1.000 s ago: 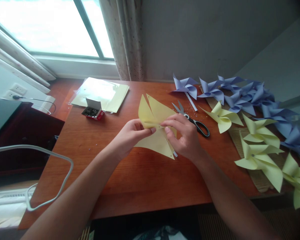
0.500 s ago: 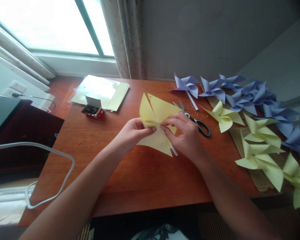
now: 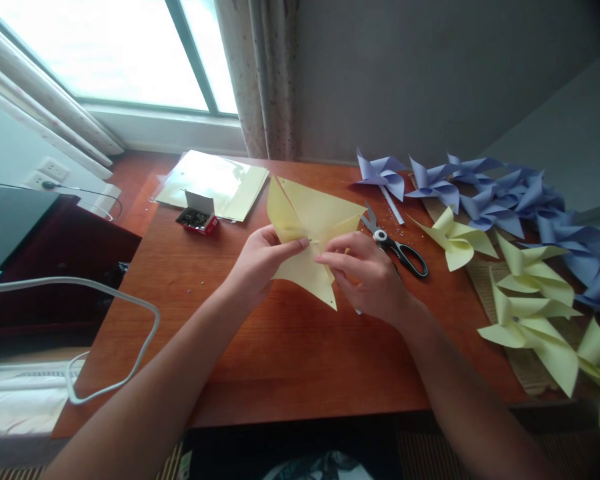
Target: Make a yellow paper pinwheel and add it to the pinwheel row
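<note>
Step in hand, as I judge: gathering paper corners toward centre. Left hand (image 3: pixel 254 267): thumb and fingers pinch yellow paper (image 3: pixel 323 203). Right hand (image 3: pixel 367 270): fingertips bent at paper's middle; whether gripping, I cannot tell. Paper: above tabletop (image 3: pixel 260 373), between near and far edges. Next move calls for steady left pinch, loose near corner (image 3: pixel 331 300) guided inward.

A bright window (image 3: pixel 120 47), speckled curtains (image 3: pixel 271 80) and a grey wall (image 3: pixel 405 73) stand behind the reddish wooden table (image 3: pixel 285 367).
</note>
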A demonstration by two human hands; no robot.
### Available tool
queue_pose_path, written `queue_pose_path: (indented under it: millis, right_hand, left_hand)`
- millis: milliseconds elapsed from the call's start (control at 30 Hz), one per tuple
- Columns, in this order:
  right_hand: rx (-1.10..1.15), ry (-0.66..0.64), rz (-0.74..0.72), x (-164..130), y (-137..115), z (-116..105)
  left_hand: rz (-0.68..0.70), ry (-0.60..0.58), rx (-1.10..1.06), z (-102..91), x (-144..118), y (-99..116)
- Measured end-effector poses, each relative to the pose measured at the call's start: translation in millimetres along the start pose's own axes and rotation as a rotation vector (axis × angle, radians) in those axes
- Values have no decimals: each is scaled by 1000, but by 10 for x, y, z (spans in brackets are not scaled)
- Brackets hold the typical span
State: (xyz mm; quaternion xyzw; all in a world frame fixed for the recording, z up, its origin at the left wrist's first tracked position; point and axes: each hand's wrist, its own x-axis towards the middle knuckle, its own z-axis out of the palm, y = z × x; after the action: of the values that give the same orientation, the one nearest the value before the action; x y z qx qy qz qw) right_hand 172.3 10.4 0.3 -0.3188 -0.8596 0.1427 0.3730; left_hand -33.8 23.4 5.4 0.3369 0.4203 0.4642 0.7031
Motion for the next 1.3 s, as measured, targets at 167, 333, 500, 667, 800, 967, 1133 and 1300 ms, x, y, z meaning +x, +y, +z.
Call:
queue_pose_path:
  millis: [167,333,500,667,800,967,1133,1300]
  right_hand:
    - [75,-40,15,29,-41,15]
    - [213,76,244,44,-115,70]
    - [235,97,423,48,-147,88]
    - [118,107,434,56,-142,84]
    - [58,117,381,61,-137,73]
    - [89,116,361,64,-160,37]
    - [115,94,384,66,-163,33]
    - [70,99,383,75,-152,46]
  left_hand:
    - [54,65,24,-1,10,-18]
    - [79,88,48,77,-9,-77]
    - [91,63,62,164,-47,-118]
    - [108,63,105,195,-80,-104]
    - [130,69,161,180,-88,-100]
    - [115,67,161,153,-73,-103]
    - [109,60,135,163,-73,-102]
    - [129,42,175,167,-82,-113]
